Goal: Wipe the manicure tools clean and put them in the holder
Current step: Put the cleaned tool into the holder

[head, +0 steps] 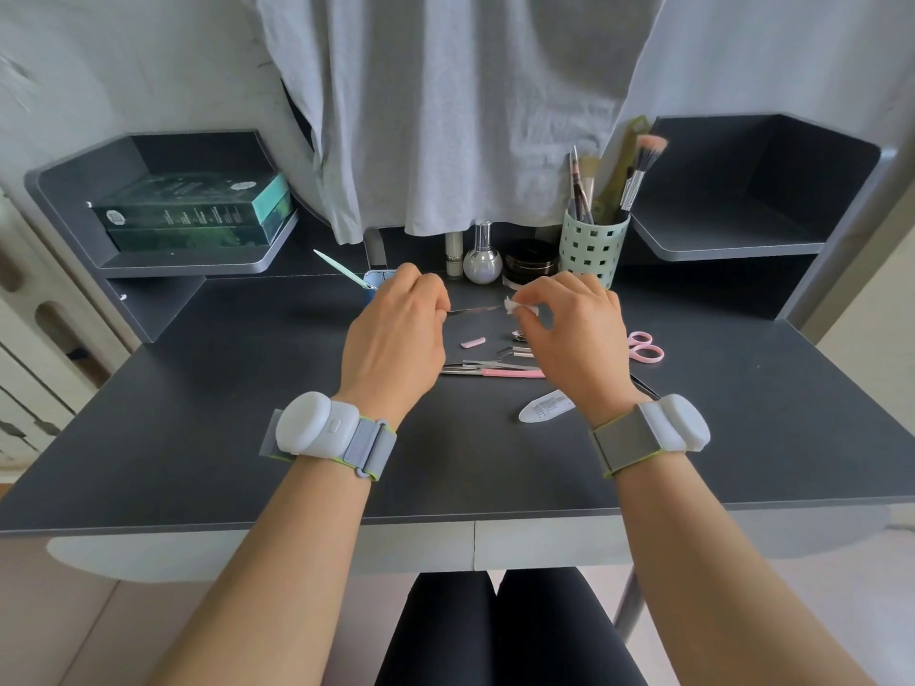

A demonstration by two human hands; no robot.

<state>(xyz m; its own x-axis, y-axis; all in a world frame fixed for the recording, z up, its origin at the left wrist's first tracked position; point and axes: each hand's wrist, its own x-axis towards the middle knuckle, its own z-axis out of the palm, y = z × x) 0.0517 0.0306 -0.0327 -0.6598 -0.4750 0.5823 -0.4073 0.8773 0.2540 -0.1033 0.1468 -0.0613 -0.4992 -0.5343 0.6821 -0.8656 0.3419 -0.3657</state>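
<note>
My left hand point(396, 334) pinches one end of a thin metal tool point(473, 309); my right hand point(569, 334) pinches a white wipe point(520, 307) round its other end. The tool hangs above the bench point(198, 428), its long axis from nine to three o'clock, tip (probably, under the wipe) toward three. A hard pull could slip it from my left fingers onto the tools at five o'clock. The blue holder point(379, 279) sits at eleven, just behind my left hand.
</note>
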